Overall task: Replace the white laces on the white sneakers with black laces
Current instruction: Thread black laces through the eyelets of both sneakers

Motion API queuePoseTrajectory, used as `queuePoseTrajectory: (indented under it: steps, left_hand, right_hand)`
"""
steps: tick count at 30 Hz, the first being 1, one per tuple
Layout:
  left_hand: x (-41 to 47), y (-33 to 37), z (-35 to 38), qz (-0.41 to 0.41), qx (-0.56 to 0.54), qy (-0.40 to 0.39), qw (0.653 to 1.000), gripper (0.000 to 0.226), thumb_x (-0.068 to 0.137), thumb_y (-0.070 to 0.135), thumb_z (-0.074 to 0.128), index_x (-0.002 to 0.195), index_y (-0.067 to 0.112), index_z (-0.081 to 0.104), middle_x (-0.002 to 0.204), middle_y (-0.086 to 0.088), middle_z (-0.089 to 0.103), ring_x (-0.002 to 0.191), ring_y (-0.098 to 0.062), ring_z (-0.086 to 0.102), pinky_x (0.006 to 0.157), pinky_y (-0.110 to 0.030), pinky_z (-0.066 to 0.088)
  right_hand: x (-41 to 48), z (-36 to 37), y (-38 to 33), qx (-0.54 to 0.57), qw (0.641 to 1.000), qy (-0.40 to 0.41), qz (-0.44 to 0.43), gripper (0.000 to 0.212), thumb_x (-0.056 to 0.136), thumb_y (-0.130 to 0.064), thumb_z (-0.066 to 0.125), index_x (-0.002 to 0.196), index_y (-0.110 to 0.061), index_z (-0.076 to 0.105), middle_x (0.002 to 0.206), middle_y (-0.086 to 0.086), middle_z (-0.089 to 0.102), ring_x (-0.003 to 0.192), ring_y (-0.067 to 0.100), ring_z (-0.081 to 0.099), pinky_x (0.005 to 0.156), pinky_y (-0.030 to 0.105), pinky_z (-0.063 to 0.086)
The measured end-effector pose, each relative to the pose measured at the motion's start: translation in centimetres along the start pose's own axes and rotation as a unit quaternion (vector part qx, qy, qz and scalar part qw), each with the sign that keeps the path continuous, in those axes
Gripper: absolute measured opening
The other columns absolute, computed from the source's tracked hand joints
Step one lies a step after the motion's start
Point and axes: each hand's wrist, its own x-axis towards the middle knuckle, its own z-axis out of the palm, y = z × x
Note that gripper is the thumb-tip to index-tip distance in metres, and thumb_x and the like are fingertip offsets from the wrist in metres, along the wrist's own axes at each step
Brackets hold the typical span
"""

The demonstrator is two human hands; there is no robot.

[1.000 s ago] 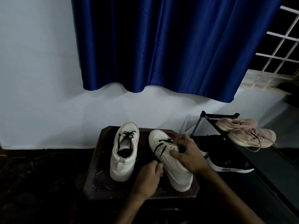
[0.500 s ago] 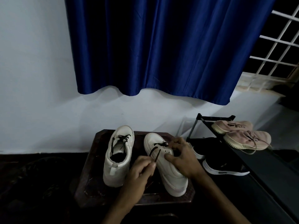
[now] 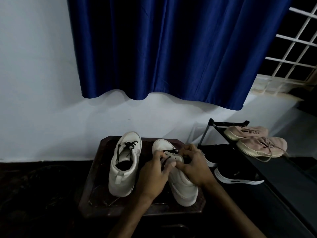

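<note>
Two white sneakers stand on a dark wooden stool [image 3: 96, 191]. The left sneaker [image 3: 124, 165] carries a black lace through its front eyelets, loose ends lying along its opening. The right sneaker [image 3: 181, 182] has a black lace [image 3: 169, 150] across its front eyelets. My left hand [image 3: 152, 176] pinches one end of that black lace at the sneaker's left eyelet row. My right hand [image 3: 193, 164] grips the sneaker's right eyelet flap, thumb on top. The tongue and most eyelets are hidden by my fingers.
A black shoe rack [image 3: 267, 169] stands to the right with a pink pair of shoes [image 3: 257, 143] on top and a black sneaker with a white sole [image 3: 238, 176] lower down. A white wall and blue curtain [image 3: 171, 48] are behind. The floor to the left is dark.
My left hand rose from the stool's front to the right sneaker's eyelets, taking the black lace end with it. My right hand stayed on the sneaker. The camera tilted slightly.
</note>
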Motion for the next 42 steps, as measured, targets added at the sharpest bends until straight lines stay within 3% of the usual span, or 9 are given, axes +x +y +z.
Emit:
queuePoseTrajectory:
  steps: [5, 11, 19, 21, 25, 28, 33, 38, 42]
  left_hand:
    - [1.4, -0.9, 0.6, -0.02, 0.039, 0.027, 0.999, 0.022, 0.092, 0.04, 0.061, 0.101, 0.021, 0.066, 0.092, 0.001, 0.073, 0.09, -0.018, 0.067, 0.073, -0.032, 0.05]
    - [1.6, 0.2, -1.2, -0.037, -0.107, -0.018, 0.993, 0.027, 0.096, 0.024, 0.058, 0.069, 0.02, 0.062, 0.061, 0.009, 0.06, 0.059, -0.005, 0.054, 0.06, -0.028, 0.042]
    - [-1.5, -1.9, -13.7, -0.008, -0.592, 0.239, 0.77, 0.021, 0.09, 0.035, 0.06, 0.075, 0.025, 0.051, 0.062, 0.014, 0.057, 0.052, 0.002, 0.044, 0.051, -0.016, 0.025]
    - [-1.3, -7.0, -13.8, 0.0, -0.667, 0.136, 0.733, 0.027, 0.09, 0.037, 0.063, 0.09, 0.024, 0.04, 0.075, 0.024, 0.065, 0.063, 0.011, 0.053, 0.061, -0.008, 0.041]
    - [-3.0, 1.0, -14.2, 0.033, -0.62, 0.194, 0.76, 0.046, 0.103, 0.015, 0.022, 0.082, 0.031, 0.06, 0.079, 0.021, 0.061, 0.067, 0.008, 0.052, 0.056, -0.011, 0.04]
    - [-3.3, 6.1, -13.2, 0.135, -0.541, 0.179, 0.81, 0.046, 0.098, 0.026, 0.033, 0.06, 0.029, 0.058, 0.08, 0.013, 0.059, 0.072, -0.001, 0.049, 0.052, -0.016, 0.035]
    - [-3.0, 4.6, -11.5, -0.004, -0.601, 0.164, 0.782, 0.038, 0.093, 0.035, 0.041, 0.057, 0.023, 0.038, 0.047, 0.008, 0.032, 0.044, -0.008, 0.026, 0.042, -0.019, 0.029]
    - [-3.9, 3.5, -9.4, -0.019, -0.537, 0.136, 0.833, 0.04, 0.085, 0.034, 0.052, 0.052, 0.023, 0.033, 0.041, 0.008, 0.022, 0.038, -0.008, 0.017, 0.039, -0.026, 0.016]
    - [-4.6, 3.2, -8.1, -0.029, -0.478, 0.133, 0.868, 0.044, 0.075, 0.045, 0.058, 0.045, 0.024, 0.034, 0.044, 0.001, 0.021, 0.042, -0.013, 0.017, 0.047, -0.037, 0.009]
  right_hand:
    - [0.1, 0.1, 0.1, 0.002, 1.0, 0.006, 0.014, 0.027, 0.066, -0.048, 0.064, 0.073, -0.021, 0.068, 0.1, -0.009, 0.05, 0.098, 0.013, 0.051, 0.075, 0.012, 0.036]
    - [-0.1, 0.1, 0.0, -0.005, 1.0, 0.005, 0.014, 0.041, 0.063, -0.054, 0.059, 0.075, -0.016, 0.067, 0.099, -0.009, 0.05, 0.097, 0.014, 0.051, 0.082, 0.029, 0.045]
    - [0.2, 0.2, 0.4, 0.014, 1.0, 0.002, 0.015, 0.021, 0.068, -0.037, 0.07, 0.076, -0.018, 0.068, 0.101, -0.008, 0.049, 0.099, 0.015, 0.051, 0.081, 0.024, 0.04]
    - [0.1, 0.3, 0.3, 0.017, 1.0, -0.002, 0.021, 0.02, 0.07, -0.036, 0.071, 0.077, -0.017, 0.069, 0.102, -0.008, 0.048, 0.1, 0.015, 0.05, 0.081, 0.025, 0.04]
    - [0.0, 0.2, 0.0, 0.004, 1.0, 0.001, 0.029, 0.025, 0.068, -0.04, 0.068, 0.078, -0.017, 0.067, 0.102, -0.007, 0.048, 0.102, 0.017, 0.048, 0.085, 0.031, 0.043]
    - [-0.1, 0.1, -0.3, -0.003, 0.999, 0.005, 0.032, 0.035, 0.063, -0.05, 0.061, 0.076, -0.017, 0.065, 0.098, -0.013, 0.046, 0.1, 0.016, 0.047, 0.085, 0.036, 0.046]
    - [-0.3, 0.2, -0.2, -0.019, 0.999, 0.014, 0.031, 0.039, 0.064, -0.059, 0.054, 0.083, -0.026, 0.063, 0.096, -0.015, 0.046, 0.1, 0.015, 0.048, 0.087, 0.042, 0.047]
    - [1.3, -0.8, -2.2, -0.131, 0.986, 0.075, -0.069, 0.042, 0.088, -0.058, 0.053, 0.12, -0.031, 0.055, 0.121, -0.012, 0.046, 0.113, 0.011, 0.044, 0.096, 0.037, 0.035]
    - [4.6, -0.3, -5.7, -0.271, 0.935, -0.144, -0.179, 0.029, 0.09, -0.045, 0.058, 0.11, -0.025, 0.067, 0.126, -0.003, 0.049, 0.117, 0.018, 0.042, 0.099, 0.048, 0.039]
